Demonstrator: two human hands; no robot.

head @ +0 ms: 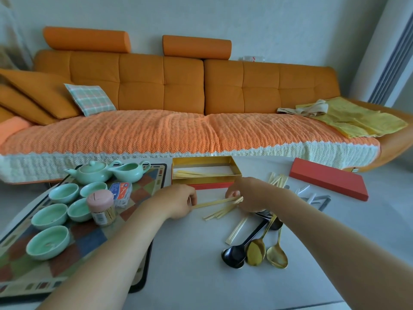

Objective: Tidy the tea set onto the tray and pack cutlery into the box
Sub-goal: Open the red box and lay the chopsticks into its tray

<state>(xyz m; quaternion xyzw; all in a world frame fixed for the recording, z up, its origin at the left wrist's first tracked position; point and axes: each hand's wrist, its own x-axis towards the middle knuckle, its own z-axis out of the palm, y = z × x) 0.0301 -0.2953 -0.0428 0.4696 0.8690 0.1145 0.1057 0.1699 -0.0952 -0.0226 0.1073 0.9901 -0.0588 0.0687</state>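
Note:
A gold-lined box (204, 161) with red sides stands open on the table, several pale chopsticks inside. Just in front of it, my left hand (178, 201) and my right hand (249, 193) each pinch one end of a bundle of pale chopsticks (215, 202). More loose chopsticks (220, 213) lie beneath. Two gold spoons (256, 251) and a black spoon (234, 253) lie at my right forearm. On the patterned tray (143, 182) at left sit a green teapot (93, 172), a green pitcher (129, 172) and several green cups (48, 241).
The red box lid (328, 177) lies at the far right of the table. More chopsticks (277, 180) and white and dark cutlery (315, 198) lie between lid and box. A pink-capped toothpick jar (101, 208) and a small blue-and-white pack (120, 191) stand on the tray. An orange sofa (178, 86) runs behind.

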